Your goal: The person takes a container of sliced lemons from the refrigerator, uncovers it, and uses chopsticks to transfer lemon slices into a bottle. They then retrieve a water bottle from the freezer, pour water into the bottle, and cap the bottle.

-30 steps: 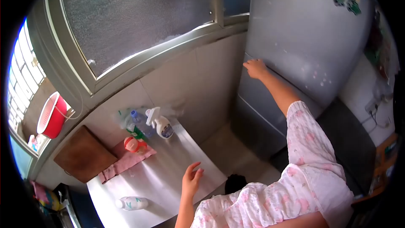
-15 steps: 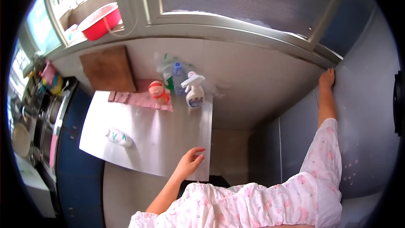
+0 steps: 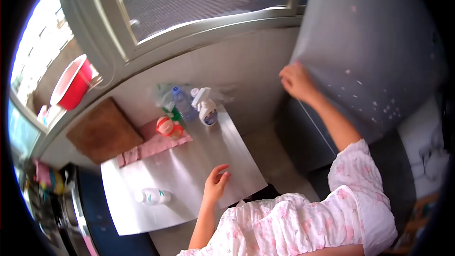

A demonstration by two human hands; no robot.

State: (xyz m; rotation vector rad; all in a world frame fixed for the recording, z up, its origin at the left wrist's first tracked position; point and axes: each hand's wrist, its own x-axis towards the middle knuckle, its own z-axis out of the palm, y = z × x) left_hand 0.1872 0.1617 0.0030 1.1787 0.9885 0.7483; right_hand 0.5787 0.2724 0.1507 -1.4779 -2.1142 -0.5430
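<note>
My right hand (image 3: 298, 83) is at the edge of a large grey door (image 3: 374, 38), which looks like a refrigerator door, its fingers curled round that edge. Below the door, a dark grey lower front (image 3: 305, 135) shows. My left hand (image 3: 217, 184) hovers over the near edge of a white table (image 3: 189, 175), holding nothing, with thumb and fingers apart. To its left, a white bottle (image 3: 153, 196) lies on its side. Farther back stand a white spray bottle (image 3: 206, 109), a blue-tinted clear bottle (image 3: 182, 102) and a small red-and-peach figure (image 3: 169, 127).
A wooden board (image 3: 105, 130) leans against the wall behind a pink cloth (image 3: 154, 146). On the window ledge sits a red basin (image 3: 72, 83). Dark blue cabinets (image 3: 106, 220) and a cluttered stove area are at the far left. Tiled floor (image 3: 429, 154) shows at right.
My view has turned and tilted, so the table appears rotated. My right hand and the grey door have come nearer, and floor now shows beneath the door. My left hand remains beside the table edge.
</note>
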